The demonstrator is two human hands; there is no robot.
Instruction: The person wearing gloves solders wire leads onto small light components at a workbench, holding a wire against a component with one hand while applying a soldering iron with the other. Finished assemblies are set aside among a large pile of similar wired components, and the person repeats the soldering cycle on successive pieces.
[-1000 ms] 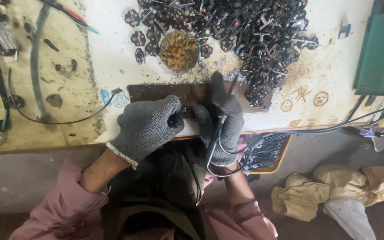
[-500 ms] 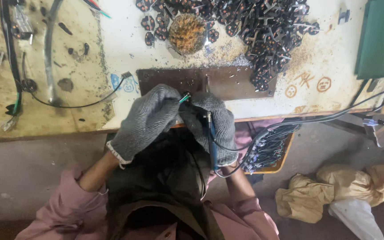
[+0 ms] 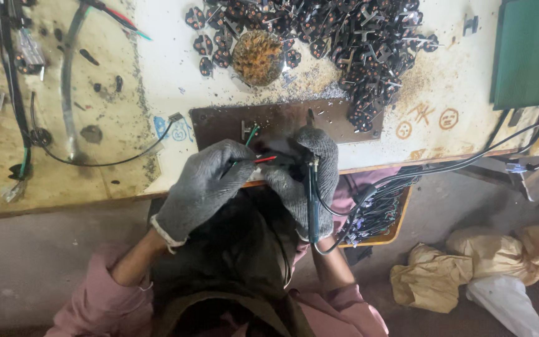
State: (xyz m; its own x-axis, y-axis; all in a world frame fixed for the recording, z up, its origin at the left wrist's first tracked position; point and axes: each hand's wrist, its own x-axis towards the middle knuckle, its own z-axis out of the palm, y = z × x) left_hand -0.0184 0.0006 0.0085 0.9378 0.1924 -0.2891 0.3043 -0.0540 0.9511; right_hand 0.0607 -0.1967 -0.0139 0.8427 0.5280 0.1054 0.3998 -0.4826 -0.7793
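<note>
Head view: both hands gloved in grey knit, held close together over a dark brown metal plate (image 3: 282,122) at the near edge of the surface (image 3: 169,81). Left hand (image 3: 210,181) is clenched around thin red and green wires (image 3: 258,159); the wire ends are seen poking out toward the right hand, and a green strand is curved up over the plate. Right hand (image 3: 310,181) is closed around a dark pen-shaped soldering iron (image 3: 312,187), tip pointed up at the plate, its black cable looped below the wrist and led off right. What the tip is touching cannot be told. A small grey metal part (image 3: 246,129) is stood on the plate just beside the left hand's fingers. A round brass-wool pad (image 3: 257,57) is set beyond the plate, ringed by a heap of small black parts (image 3: 344,37). A green board (image 3: 531,53) is seen at far right. Pink sleeves are worn. Crumpled tan bags (image 3: 469,268) are left on the floor, lower right.
</note>
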